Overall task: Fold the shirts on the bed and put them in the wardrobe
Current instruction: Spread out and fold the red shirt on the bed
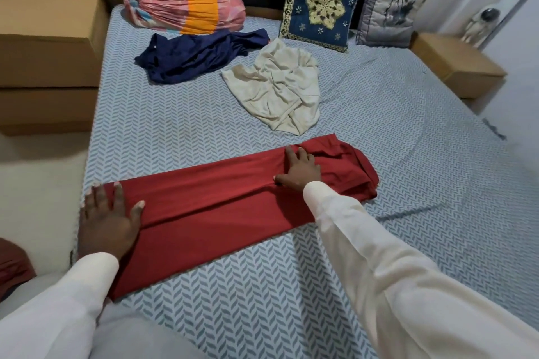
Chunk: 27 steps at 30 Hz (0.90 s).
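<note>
At 12 o'clock beyond the long folded red fabric shirt [218, 198]: crumpled cream shirt [277, 87], crumpled navy shirt [192, 55]. Left grip [108, 221] and right grip [300, 169] press it flat-palmed, clasping nothing. Bed [175, 131] edge at 9 o'clock.

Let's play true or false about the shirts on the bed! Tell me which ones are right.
1. The left hand and right hand both lie flat on the red shirt. True.
2. The navy shirt is neatly folded. False: it lies crumpled.
3. The cream shirt lies beyond the red shirt, unfolded. True.
4. The red shirt is rolled into a ball. False: it is folded into a long strip.
5. The grey pillow lies on the red shirt. False: it leans at the head of the bed.
</note>
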Available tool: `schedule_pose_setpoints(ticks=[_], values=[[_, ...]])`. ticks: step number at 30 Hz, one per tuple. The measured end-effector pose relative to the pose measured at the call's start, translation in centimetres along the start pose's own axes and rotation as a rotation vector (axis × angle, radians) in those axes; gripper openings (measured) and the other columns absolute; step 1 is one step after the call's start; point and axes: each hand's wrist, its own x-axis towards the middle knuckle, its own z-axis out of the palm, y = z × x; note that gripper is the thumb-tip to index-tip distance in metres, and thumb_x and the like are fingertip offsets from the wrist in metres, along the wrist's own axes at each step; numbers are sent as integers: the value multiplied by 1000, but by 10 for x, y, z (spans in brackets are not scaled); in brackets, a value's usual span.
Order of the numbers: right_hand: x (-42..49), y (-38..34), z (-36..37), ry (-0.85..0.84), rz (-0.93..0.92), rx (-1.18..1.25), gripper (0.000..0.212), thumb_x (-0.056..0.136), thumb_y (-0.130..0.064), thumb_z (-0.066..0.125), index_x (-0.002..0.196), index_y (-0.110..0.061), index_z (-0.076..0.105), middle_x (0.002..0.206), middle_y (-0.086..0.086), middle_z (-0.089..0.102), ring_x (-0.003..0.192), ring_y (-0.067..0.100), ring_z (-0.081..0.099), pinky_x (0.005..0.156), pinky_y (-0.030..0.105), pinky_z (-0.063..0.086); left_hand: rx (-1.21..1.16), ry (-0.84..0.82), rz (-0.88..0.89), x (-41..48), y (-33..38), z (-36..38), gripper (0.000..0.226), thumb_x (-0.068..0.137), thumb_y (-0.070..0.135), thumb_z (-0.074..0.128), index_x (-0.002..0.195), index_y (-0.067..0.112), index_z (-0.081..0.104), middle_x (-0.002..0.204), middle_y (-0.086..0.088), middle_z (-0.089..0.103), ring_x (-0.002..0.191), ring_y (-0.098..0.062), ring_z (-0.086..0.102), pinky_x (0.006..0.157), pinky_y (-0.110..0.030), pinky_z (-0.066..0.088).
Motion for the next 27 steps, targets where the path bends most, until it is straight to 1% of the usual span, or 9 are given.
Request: schedule_pose_setpoints(ticks=[4, 9, 13, 16, 18, 21, 23, 25, 27], values=[[-30, -38, 19, 165, -149, -90, 80, 77, -36, 66, 149, -25, 35, 154, 11, 33, 141, 36, 28, 111, 51, 31, -30, 37, -47, -12, 8, -12, 69, 96, 41, 55, 147, -1, 36, 146, -36, 35, 130, -53, 36, 105, -62, 33], [-76, -112, 52, 167, -427, -51, 51, 75, -26, 63, 126, -22, 59, 133, 7, 54, 126, 33, 44, 100, 43, 35, -70, -29, -206, -40, 6, -34, 74, 88, 41, 65, 141, -2, 37, 127, -34, 50, 114, -50, 48, 92, -55, 44], [-98, -182, 70, 85, -515, 56, 35, 82, -25, 57, 116, -21, 64, 121, 7, 60, 115, 33, 50, 94, 41, 39, -161, -154, -323, -60, -5, -60, 59, 81, 52, 67, 117, 7, 56, 118, -24, 63, 111, -42, 59, 91, -44, 50], [-115, -239, 71, -49, -597, 213, 33, 81, -29, 51, 104, -13, 67, 108, 17, 67, 106, 38, 60, 87, 41, 46, -289, -314, -415, -74, -19, -67, 67, 70, 53, 75, 118, 10, 59, 120, -19, 65, 112, -37, 62, 90, -40, 51], [-125, -274, 70, -125, -602, 231, 29, 90, -31, 53, 102, -7, 65, 109, 21, 68, 104, 39, 63, 83, 39, 47, -337, -369, -389, -80, -25, -71, 56, 68, 45, 75, 112, 12, 66, 116, -17, 68, 107, -34, 65, 87, -37, 53], [-131, -311, 66, -185, -525, 186, 45, 90, -47, 61, 112, -8, 65, 117, 17, 68, 109, 33, 63, 82, 35, 45, -416, -373, -321, -87, -19, -80, 37, 74, 32, 66, 106, 13, 69, 108, -13, 71, 100, -30, 67, 82, -32, 52], [-129, -328, 61, -207, -454, 149, 64, 82, -62, 65, 120, -11, 65, 122, 13, 68, 114, 30, 63, 84, 32, 46, -481, -325, -311, -93, -12, -79, 41, 78, 36, 62, 114, 17, 64, 108, -10, 70, 100, -31, 67, 80, -32, 52], [-128, -340, 55, -235, -412, 82, 81, 76, -66, 70, 132, -8, 57, 131, 12, 63, 122, 30, 60, 93, 33, 47, -496, -259, -299, -101, -4, -77, 43, 82, 44, 54, 118, 21, 60, 109, -8, 71, 99, -31, 67, 83, -36, 53], [-129, -346, 52, -236, -393, 38, 88, 72, -60, 76, 138, -8, 49, 135, 11, 60, 124, 30, 58, 96, 34, 47, -538, -238, -280, -111, 5, -74, 35, 87, 40, 53, 114, 21, 62, 110, -5, 71, 99, -29, 66, 86, -39, 53]])
